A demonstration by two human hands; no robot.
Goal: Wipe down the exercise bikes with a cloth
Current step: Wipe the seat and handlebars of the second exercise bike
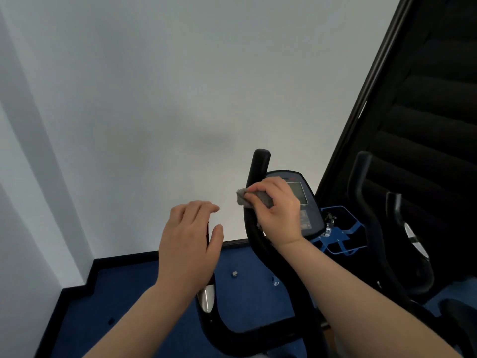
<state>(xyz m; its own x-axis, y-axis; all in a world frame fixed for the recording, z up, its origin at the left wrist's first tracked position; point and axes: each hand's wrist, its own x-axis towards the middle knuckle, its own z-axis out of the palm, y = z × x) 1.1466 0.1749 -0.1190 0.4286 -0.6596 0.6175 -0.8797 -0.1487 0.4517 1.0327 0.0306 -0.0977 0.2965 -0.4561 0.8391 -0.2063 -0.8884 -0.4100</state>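
Note:
A black exercise bike handlebar (258,171) rises in the middle of the head view, with its console screen (299,193) just behind. My right hand (277,210) presses a grey cloth (254,197) around the right upright grip, a little below its rounded top. My left hand (188,241) hovers with its fingers apart over the left grip (207,295), which it mostly hides; only the silver sensor patch and the curve below show. I cannot tell whether the left palm touches the grip.
A white wall fills the view ahead. Dark blue carpet (129,306) with a black skirting lies below. A second bike's black handlebars (366,202) and a blue wire holder (340,231) stand to the right, before a black window blind (426,112).

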